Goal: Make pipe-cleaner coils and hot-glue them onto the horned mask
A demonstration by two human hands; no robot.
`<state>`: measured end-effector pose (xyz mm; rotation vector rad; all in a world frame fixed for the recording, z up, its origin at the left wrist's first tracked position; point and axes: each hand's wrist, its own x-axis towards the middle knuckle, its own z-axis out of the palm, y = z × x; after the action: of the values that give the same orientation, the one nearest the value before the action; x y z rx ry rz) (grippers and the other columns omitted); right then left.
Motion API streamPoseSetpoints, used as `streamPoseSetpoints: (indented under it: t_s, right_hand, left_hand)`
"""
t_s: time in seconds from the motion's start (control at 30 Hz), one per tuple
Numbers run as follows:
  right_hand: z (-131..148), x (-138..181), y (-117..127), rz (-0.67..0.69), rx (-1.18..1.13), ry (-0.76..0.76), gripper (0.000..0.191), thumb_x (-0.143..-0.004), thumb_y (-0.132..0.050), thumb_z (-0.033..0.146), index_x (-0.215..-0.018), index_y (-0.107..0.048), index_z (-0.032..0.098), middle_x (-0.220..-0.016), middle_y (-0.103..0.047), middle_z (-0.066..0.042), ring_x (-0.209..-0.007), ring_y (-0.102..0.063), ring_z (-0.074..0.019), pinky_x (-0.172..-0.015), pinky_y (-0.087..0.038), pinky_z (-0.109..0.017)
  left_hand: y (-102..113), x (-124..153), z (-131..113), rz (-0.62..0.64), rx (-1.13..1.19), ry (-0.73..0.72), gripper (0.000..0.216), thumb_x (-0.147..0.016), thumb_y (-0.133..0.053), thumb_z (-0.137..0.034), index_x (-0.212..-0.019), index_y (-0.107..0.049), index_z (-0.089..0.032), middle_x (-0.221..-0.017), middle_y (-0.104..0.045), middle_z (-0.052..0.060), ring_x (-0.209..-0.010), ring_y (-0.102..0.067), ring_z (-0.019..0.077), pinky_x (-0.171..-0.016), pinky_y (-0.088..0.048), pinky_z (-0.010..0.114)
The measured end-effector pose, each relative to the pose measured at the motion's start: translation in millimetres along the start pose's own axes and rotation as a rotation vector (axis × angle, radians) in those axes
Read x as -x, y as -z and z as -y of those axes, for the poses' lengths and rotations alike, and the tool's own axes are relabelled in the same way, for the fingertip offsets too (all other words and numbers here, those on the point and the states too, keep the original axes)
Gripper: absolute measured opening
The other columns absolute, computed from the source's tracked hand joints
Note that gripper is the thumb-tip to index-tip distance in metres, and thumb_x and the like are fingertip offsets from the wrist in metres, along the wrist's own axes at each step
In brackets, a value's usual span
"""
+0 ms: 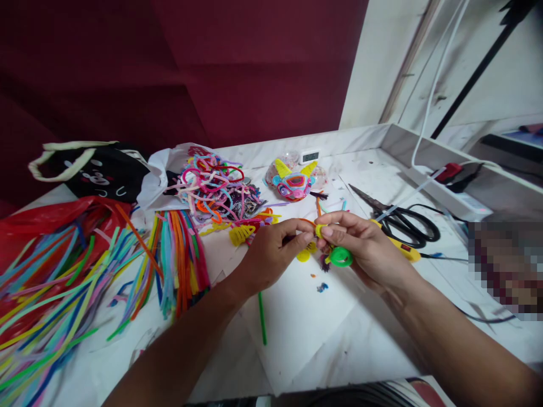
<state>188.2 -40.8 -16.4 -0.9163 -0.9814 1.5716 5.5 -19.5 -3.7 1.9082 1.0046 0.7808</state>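
My left hand (274, 249) is closed in a pinch, with an orange pipe cleaner (306, 221) at its fingertips. My right hand (365, 243) is closed around a small yellow coil of pipe cleaner (321, 230), right beside the left fingertips. Below the right fingers hangs a green pipe-cleaner coil (341, 256). Part of the held piece is hidden by the fingers. Under the hands lies a white sheet of paper (303, 328), with a straight green pipe cleaner (262, 319) on it. A yellow pipe-cleaner spiral (241, 234) rests left of my left hand.
Large black-handled scissors (407, 223) and a yellow corded tool (405, 249) lie to the right. Behind the hands sits a colourful horned pipe-cleaner figure (294, 182) near a small digital clock (310, 156). Bundles of pipe cleaners (182, 260) and a black bag (104, 175) are at left.
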Motion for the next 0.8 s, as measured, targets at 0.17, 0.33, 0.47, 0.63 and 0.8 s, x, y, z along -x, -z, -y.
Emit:
streamPoseSetpoints:
  t_s: [0.17,0.33,0.47,0.63,0.8]
  right_hand:
    - [0,0,2,0.039,0.054,0.000,0.030,-0.069,-0.084,0.033,-0.087,-0.065,0.018,-0.070,-0.069,-0.001,-0.064,-0.064,-0.0135,-0.059,-0.049,-0.024]
    - [4,1,3,0.052,0.302,0.027,0.028,-0.068,-0.083,0.033,-0.087,-0.071,0.017,-0.067,-0.064,-0.001,-0.062,-0.058,-0.0130,-0.054,-0.045,-0.023]
    - [7,-1,7,0.040,0.354,0.037,0.026,-0.070,-0.081,0.039,-0.072,-0.069,0.016,-0.064,-0.063,-0.002,-0.056,-0.054,-0.0116,-0.050,-0.044,-0.023]
    - [16,-7,12,0.088,0.262,-0.058,0.031,-0.069,-0.082,0.043,-0.074,-0.071,0.015,-0.066,-0.065,-0.002,-0.054,-0.053,-0.0089,-0.049,-0.044,-0.021]
    - [28,-10,7,0.071,0.323,-0.046,0.032,-0.067,-0.083,0.042,-0.075,-0.070,0.014,-0.066,-0.065,-0.002,-0.050,-0.053,-0.0082,-0.045,-0.043,-0.020]
  left_hand:
    - [-1,1,-4,-0.054,-0.110,-0.084,0.019,-0.093,-0.053,-0.029,-0.088,-0.068,-0.018,-0.075,-0.064,-0.003,-0.067,-0.054,0.0101,-0.063,-0.039,0.020]
    - [-4,2,-10,-0.079,-0.194,-0.113,0.019,-0.094,-0.051,-0.027,-0.083,-0.063,-0.017,-0.065,-0.056,-0.005,-0.057,-0.046,0.0081,-0.056,-0.034,0.020]
    - [-2,0,-8,-0.093,-0.272,-0.110,0.020,-0.095,-0.049,-0.028,-0.084,-0.062,-0.017,-0.068,-0.058,-0.004,-0.061,-0.049,0.0100,-0.060,-0.036,0.022]
    - [1,-3,1,-0.199,-0.470,-0.252,0.026,-0.096,-0.048,-0.030,-0.084,-0.066,-0.016,-0.094,-0.059,0.007,-0.090,-0.055,0.0181,-0.083,-0.042,0.030]
    - [-1,-2,3,-0.312,-0.668,-0.315,0.021,-0.094,-0.053,-0.034,-0.090,-0.069,-0.022,-0.139,-0.050,0.009,-0.129,-0.039,0.0300,-0.108,-0.027,0.050]
